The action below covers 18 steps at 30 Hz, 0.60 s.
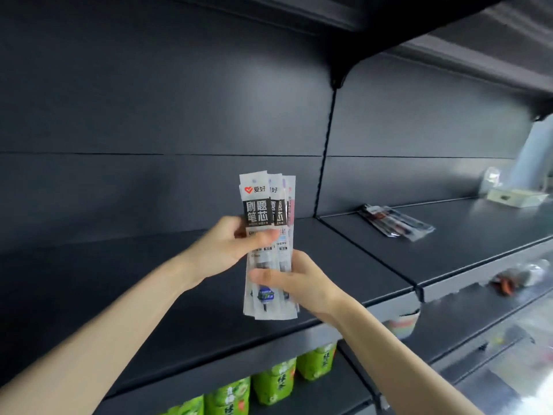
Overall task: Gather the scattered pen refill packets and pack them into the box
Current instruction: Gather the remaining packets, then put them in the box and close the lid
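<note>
I hold an upright stack of several white pen refill packets (263, 202) with black labels, above the dark shelf. My left hand (230, 247) grips the stack around its middle, thumb across the front. My right hand (296, 283) grips the lower part from the right side. A small pile of loose refill packets (395, 223) lies flat on the shelf to the right. A pale open box (514, 197) sits at the far right end of that shelf.
The dark metal shelf (389, 265) runs left to right with a dark back panel (149, 115) behind it. Green drink cartons (275, 381) line the shelf below. Another shelf hangs overhead. A blurred wrapped item (514, 277) lies on a lower right shelf.
</note>
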### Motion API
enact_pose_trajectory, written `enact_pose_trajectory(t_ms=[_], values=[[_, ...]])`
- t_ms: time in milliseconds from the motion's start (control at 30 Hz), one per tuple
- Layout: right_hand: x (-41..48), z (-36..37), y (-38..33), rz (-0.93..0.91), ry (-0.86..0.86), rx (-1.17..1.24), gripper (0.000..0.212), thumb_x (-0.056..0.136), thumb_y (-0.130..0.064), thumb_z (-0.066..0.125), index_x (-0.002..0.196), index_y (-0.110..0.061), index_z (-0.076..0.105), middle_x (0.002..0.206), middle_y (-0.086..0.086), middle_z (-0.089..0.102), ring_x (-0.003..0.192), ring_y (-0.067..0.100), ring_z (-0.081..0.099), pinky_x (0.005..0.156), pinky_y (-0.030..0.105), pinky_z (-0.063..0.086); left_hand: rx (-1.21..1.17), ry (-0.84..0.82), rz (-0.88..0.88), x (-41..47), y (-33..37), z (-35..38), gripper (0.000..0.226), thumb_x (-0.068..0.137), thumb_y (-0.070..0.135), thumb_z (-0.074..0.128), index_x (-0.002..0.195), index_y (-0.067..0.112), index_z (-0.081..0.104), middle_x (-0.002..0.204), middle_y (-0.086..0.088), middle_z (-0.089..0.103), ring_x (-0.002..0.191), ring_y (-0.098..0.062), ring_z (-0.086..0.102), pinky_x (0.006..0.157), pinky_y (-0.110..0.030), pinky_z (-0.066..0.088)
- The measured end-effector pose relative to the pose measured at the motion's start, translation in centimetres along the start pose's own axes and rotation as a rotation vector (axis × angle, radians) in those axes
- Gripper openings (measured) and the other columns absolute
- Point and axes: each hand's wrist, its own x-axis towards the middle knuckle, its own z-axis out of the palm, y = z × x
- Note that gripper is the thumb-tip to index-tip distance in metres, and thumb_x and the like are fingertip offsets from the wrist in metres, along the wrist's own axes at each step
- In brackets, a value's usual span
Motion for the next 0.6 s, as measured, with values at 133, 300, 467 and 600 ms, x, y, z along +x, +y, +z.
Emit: enact_pose_trajectory(t_ms=[133,300,467,600], values=[[-4.6,-8.1,0.7,0.025,0.051,-0.023,0.008,0.085,-0.01,0.069,0.093,-0.011,0.067,0.085,0.002,0.069,0.077,0.014,0.067,0.074,0.028,0.056,0.0,0.032,0.065,3.8,1.0,8.7,0.016,0.084,0.028,0.067,0.1,0.026,0.068,0.098,0.017,0.074,0.093,0.002,0.067,0.078,-0.01,0.049],[-7.8,-17.2,1.6,0.06,0.107,-0.031,0.019,0.083,-0.013,0.072,0.1,-0.007,0.066,0.085,0.001,0.071,0.08,0.018,0.068,0.077,0.034,0.056,-0.063,0.106,0.099,8.3,1.6,17.6,0.019,0.08,0.025,0.071,0.098,0.027,0.065,0.097,0.013,0.073,0.089,0.004,0.067,0.077,-0.012,0.052],[-7.9,-24.3,2.0,0.053,0.129,-0.027,0.014,0.085,-0.01,0.068,0.099,-0.009,0.065,0.083,-0.001,0.071,0.074,0.011,0.069,0.068,0.024,0.054,-0.058,0.121,0.085,14.0,2.3,22.5,0.019,0.083,0.026,0.069,0.1,0.028,0.064,0.1,0.014,0.071,0.089,0.007,0.066,0.073,-0.007,0.05],[-6.3,-29.3,3.0,0.044,0.128,-0.06,0.016,0.086,-0.011,0.068,0.101,-0.012,0.064,0.083,-0.006,0.073,0.078,0.008,0.07,0.069,0.021,0.053,0.009,0.094,0.082,19.1,1.7,25.0,0.02,0.085,0.03,0.067,0.104,0.028,0.063,0.104,0.015,0.07,0.093,0.007,0.064,0.078,-0.009,0.049]])
